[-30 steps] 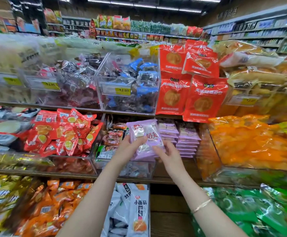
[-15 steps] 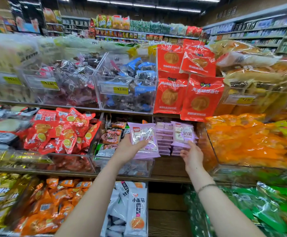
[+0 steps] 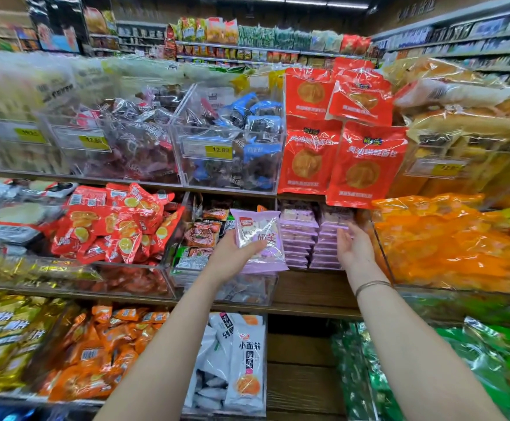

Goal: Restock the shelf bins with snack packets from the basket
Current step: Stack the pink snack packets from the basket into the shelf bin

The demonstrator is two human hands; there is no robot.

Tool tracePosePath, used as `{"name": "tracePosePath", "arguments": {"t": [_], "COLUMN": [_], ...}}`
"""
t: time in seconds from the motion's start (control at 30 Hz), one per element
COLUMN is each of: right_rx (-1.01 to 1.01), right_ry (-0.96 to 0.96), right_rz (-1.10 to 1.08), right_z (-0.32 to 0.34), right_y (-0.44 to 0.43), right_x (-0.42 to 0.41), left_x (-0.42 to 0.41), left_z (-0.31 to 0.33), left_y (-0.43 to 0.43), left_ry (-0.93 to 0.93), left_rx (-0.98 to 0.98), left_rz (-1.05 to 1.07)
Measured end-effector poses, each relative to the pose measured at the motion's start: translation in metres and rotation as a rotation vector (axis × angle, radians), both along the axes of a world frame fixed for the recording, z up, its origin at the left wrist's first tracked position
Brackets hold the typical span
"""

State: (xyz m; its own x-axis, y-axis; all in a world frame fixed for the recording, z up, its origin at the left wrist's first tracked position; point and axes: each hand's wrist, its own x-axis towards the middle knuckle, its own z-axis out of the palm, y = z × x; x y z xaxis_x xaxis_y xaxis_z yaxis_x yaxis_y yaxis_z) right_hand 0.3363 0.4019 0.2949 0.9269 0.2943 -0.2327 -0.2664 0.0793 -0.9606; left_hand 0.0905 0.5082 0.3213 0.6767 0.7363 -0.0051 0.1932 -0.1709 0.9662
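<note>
Landmark: the two purple stacks (image 3: 299, 238) of flat packets on the middle shelf.

- Left hand (image 3: 232, 258): grips a purple packet (image 3: 258, 235), held upright just left of the stacks and overlapping their left edge. Thumb curled across the packet's front near its lower half. The other fingers are behind it and hidden.
- More purple shows under and behind the held packet. Possibly several packets in this grip; count cannot be told.
- Right hand (image 3: 355, 247): just right of the stacks, palm turned toward them, fingers (image 3: 349, 230) straight and together, holding nothing. Fingertips lie at the right-hand stack's front edge, apparently touching.
- Bracelet (image 3: 372, 285) on the right wrist, below and right of the stacks.
- Red bread packets (image 3: 366, 165) hang directly above the stacks, their lower edges covering the stack tops.
- Orange packets (image 3: 448, 241) in a clear bin lie right of the stacks. The bin wall stands just behind the right hand.
- Clear bin (image 3: 187, 141) with a 12.80 price tag sits above and left of the stacks.
- Print on the held packet is partly covered by glare and by the thumb. Goods at the frame's edges are blurred.
</note>
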Motion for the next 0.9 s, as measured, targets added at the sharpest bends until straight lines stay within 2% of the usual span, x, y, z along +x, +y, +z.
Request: {"name": "tracePosePath", "arguments": {"t": [0.13,0.17,0.23,0.3,0.53,0.67,0.77,0.9], "right_rx": [0.322,0.283,0.03,-0.141,-0.18,-0.199,0.02,0.181], "right_ry": [0.067,0.004,-0.254,-0.453,-0.466,-0.35,-0.01,0.11], "right_rz": [0.162,0.255,0.491,0.595,0.581,0.57,0.54,0.357], "right_z": [0.015,0.018,0.022,0.02,0.011,0.003,-0.005,-0.005], "right_y": [-0.01,-0.009,-0.002,0.006,0.0,-0.007,-0.012,-0.009], "right_x": [-0.041,-0.061,-0.099,-0.123,-0.126,-0.12,-0.112,-0.086], "left_x": [0.001,0.002,0.002,0.003,0.004,0.005,0.006,0.007], "left_z": [-0.001,-0.002,0.0,-0.002,0.001,0.002,-0.003,-0.006], "left_y": [0.002,0.003,0.002,0.004,-0.002,-0.002,0.002,0.005], "left_ry": [0.004,0.008,0.022,0.004,0.1,0.073,0.073,0.085], "left_rx": [-0.013,-0.016,0.0,0.019,0.097,0.083,0.081,0.094], "left_rz": [-0.008,-0.007,0.008,0.008,0.083,0.072,0.086,0.092]}}
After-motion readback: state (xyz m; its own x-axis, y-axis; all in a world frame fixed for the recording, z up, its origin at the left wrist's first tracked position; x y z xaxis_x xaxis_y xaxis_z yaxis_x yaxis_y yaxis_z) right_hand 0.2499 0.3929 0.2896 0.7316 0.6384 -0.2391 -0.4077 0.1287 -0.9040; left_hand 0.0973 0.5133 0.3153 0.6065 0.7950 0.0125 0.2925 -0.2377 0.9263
